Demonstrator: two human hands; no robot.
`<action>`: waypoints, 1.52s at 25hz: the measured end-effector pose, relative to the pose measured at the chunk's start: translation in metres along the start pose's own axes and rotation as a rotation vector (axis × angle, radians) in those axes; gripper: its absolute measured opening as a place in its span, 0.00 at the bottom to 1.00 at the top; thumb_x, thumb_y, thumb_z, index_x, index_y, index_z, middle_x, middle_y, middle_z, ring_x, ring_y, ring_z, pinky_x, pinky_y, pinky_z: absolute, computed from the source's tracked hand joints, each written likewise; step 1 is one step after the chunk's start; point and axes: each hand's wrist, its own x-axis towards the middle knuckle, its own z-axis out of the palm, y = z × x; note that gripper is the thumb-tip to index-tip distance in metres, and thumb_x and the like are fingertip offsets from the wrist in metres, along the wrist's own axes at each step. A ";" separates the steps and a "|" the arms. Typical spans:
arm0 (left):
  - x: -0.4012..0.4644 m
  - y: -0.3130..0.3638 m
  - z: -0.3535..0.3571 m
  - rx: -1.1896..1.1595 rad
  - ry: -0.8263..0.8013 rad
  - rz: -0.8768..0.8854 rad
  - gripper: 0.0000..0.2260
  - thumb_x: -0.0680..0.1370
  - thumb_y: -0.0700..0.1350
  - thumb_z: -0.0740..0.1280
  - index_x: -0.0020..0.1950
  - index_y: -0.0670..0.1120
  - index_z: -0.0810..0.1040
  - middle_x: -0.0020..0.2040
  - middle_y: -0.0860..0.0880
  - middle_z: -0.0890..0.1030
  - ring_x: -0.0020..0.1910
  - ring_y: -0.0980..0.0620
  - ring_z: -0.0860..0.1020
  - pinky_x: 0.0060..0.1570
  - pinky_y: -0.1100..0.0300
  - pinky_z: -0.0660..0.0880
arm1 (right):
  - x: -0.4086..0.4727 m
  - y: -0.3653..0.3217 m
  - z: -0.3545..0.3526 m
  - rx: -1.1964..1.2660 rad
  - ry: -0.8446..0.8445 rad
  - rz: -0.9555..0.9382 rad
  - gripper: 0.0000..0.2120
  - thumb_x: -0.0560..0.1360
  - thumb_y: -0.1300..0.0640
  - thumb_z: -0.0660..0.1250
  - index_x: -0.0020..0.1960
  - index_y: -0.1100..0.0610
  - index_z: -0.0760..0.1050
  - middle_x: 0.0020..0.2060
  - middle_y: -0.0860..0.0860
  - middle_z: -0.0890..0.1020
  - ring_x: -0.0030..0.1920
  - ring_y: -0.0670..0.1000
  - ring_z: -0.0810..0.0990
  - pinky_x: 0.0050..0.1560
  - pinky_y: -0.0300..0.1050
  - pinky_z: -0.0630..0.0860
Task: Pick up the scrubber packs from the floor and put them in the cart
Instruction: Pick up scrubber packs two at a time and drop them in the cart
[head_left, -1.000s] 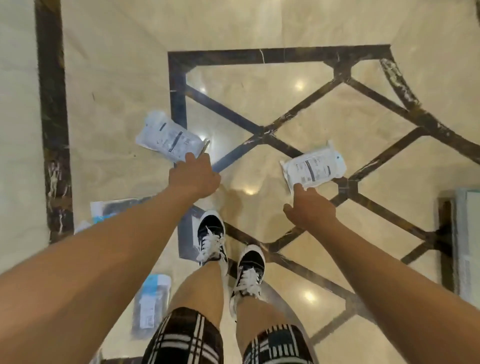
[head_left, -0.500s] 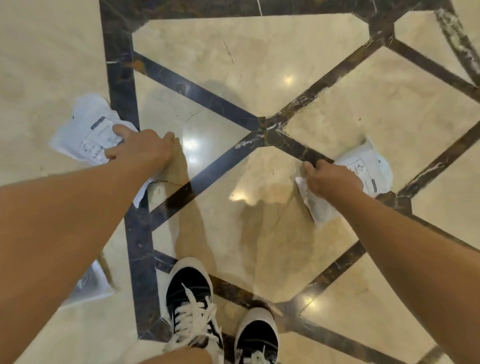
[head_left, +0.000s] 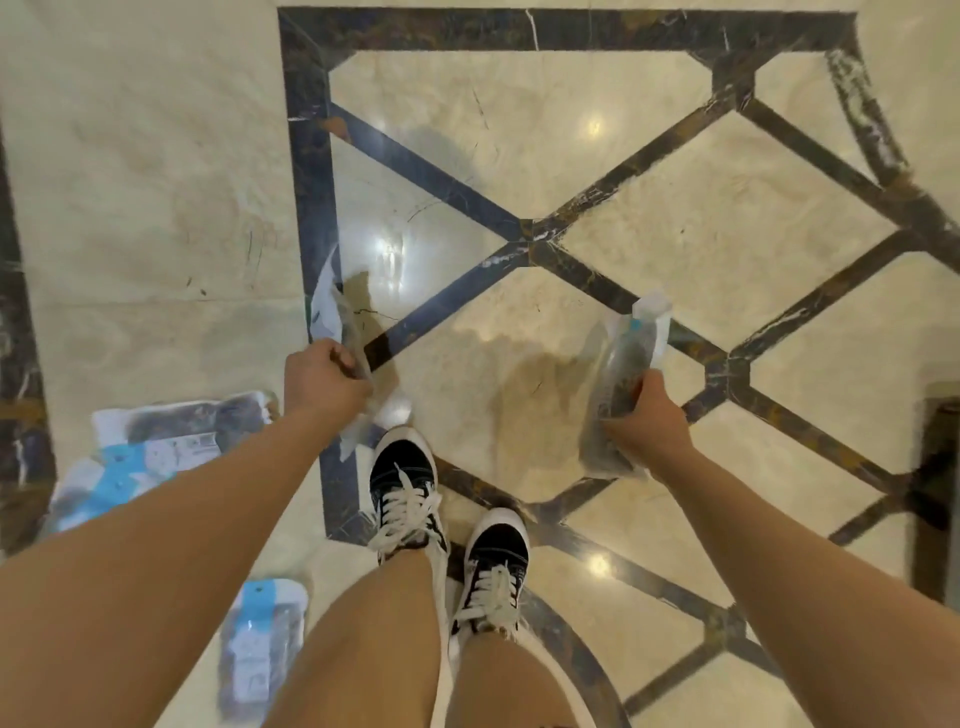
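My left hand (head_left: 323, 379) grips a scrubber pack (head_left: 330, 306) seen edge-on, lifted off the marble floor, its white and grey plastic sticking up past my fist. My right hand (head_left: 649, 423) holds a second scrubber pack (head_left: 631, 353), clear plastic with a white and blue top and a dark scrubber inside, also off the floor. More packs lie on the floor at the lower left: a loose pile (head_left: 156, 447) and a single pack (head_left: 262, 644) beside my left leg. The cart is not clearly in view.
My two feet in black and white sneakers (head_left: 405, 488) stand on the glossy beige marble floor (head_left: 571, 156) with dark inlay bands. A dark upright object (head_left: 937, 499) shows at the right edge.
Both hands closed on the packs that lay flat on the floor and lifted them. The view pulled back and up, bringing my legs and the packs at lower left into sight.
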 end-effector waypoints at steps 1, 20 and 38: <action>-0.024 0.008 -0.011 -0.166 -0.035 -0.142 0.17 0.71 0.35 0.74 0.53 0.46 0.69 0.48 0.44 0.75 0.42 0.47 0.74 0.41 0.58 0.73 | -0.026 -0.003 -0.010 0.087 -0.030 0.004 0.23 0.74 0.57 0.73 0.61 0.54 0.62 0.49 0.54 0.77 0.48 0.59 0.78 0.46 0.55 0.78; -0.546 0.059 -0.307 -1.231 0.086 -0.290 0.23 0.68 0.27 0.57 0.56 0.44 0.77 0.53 0.37 0.83 0.50 0.38 0.83 0.51 0.41 0.81 | -0.536 -0.132 -0.188 0.189 -0.122 -0.643 0.37 0.69 0.38 0.78 0.69 0.51 0.67 0.55 0.45 0.80 0.50 0.48 0.81 0.47 0.43 0.77; -0.950 -0.177 -0.165 -1.768 1.246 -0.800 0.19 0.76 0.63 0.71 0.53 0.49 0.80 0.49 0.49 0.87 0.47 0.47 0.86 0.55 0.45 0.82 | -0.847 0.007 0.063 -0.535 -0.709 -1.189 0.18 0.76 0.51 0.75 0.60 0.53 0.72 0.50 0.44 0.83 0.43 0.39 0.80 0.39 0.36 0.73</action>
